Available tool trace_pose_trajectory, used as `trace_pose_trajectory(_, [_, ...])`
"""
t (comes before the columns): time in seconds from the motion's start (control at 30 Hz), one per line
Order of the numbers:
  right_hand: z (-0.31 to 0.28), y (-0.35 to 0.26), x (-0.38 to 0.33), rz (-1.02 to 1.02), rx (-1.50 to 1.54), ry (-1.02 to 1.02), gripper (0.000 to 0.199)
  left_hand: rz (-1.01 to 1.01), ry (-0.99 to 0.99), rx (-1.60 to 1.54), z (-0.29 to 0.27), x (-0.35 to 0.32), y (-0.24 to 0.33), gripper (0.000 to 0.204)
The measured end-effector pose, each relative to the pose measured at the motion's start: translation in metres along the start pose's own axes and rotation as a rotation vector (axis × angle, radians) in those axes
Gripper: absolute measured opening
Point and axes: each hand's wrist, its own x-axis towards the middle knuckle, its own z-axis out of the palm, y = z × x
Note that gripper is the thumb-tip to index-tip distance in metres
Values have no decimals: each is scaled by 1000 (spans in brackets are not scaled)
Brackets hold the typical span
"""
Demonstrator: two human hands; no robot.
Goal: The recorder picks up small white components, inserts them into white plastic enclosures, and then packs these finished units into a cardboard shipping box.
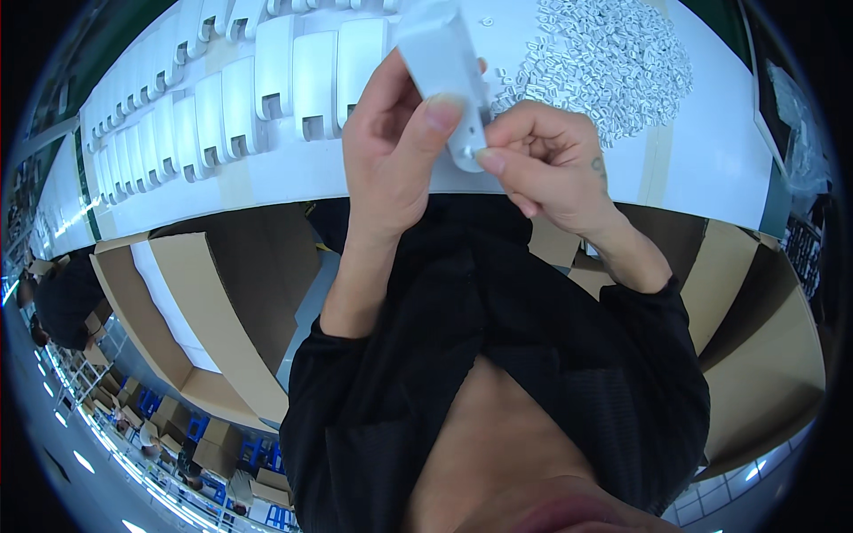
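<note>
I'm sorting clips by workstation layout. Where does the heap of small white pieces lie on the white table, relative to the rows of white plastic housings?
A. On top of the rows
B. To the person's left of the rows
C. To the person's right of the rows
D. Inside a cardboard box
C: the heap of small white pieces spreads on the white table at right, while the rows of white plastic housings fill its left.

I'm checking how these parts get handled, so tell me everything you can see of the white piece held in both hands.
The white piece is a smooth, flat, elongated housing that looks like moulded plastic, with a small round hole near its lower end. It is held above the white table's front edge, tilted, its lower end toward the person. The left hand grips it, thumb pressed on its face; the right hand pinches at its lower end. Its upper end runs out of view.
</note>
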Motion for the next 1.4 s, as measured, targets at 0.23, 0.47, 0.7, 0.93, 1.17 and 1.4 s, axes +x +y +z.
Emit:
trace_pose_trajectory(0.23, [-16, 4, 24, -616, -785, -333, 12, -102, 51, -132, -41, -37, 14, 52])
trace_pose_trajectory(0.47, [-4, -2, 31, -545, -776, -202, 13, -101, 95, -300, -15, -29, 13, 60])
trace_pose_trajectory(0.7, [-37, 3, 64, -853, -1157, -56, 13, -186, 146, -946, -29, -35, 27, 55])
trace_pose_trajectory(0.93, [-45, 0, 73, -711, -1611, -189, 10, -244, 94, -1059, -28, -44, 24, 55])
trace_pose_trajectory(1.17, [-53, 3, 70, -736, -1569, -163, 3, -84, 336, -756, -33, -35, 45, 57])
trace_pose_trajectory(1.4, [-45, -12, 76, -515, -1620, -289, 5, -25, 13, -914, -49, -38, 39, 52])
